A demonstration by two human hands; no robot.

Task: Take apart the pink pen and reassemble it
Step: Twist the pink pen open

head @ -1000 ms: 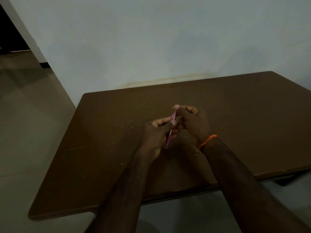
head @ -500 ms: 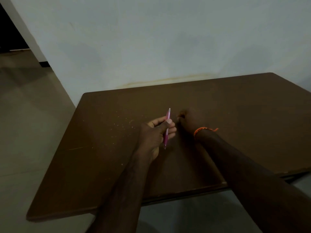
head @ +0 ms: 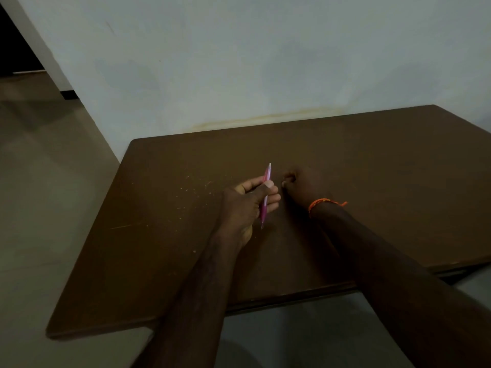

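**Left hand holds the pink pen upright over the bench**

At the far left lies pale floor (head: pixel 47 197), with a dark doorway in the upper corner. The brown bench (head: pixel 148 261) stands against a pale wall (head: pixel 239 62); light specks (head: pixel 196 189) dot its surface left of the hands.

The left hand (head: pixel 247 205) is raised just above the bench near its middle. Its fingers (head: pixel 273 199) curl around the pink pen (head: pixel 265 195), the thumb pressing the barrel against them. The pen stands nearly upright in the view, its pale end away from the person and its fine tip toward them.

Just beside it, apart from the pen, the right hand (head: pixel 303 184) sits low at the bench with fingers curled inward in a loose fist; whether they pinch anything cannot be told in the dim light. An orange thread band (head: pixel 322 203) circles that wrist.
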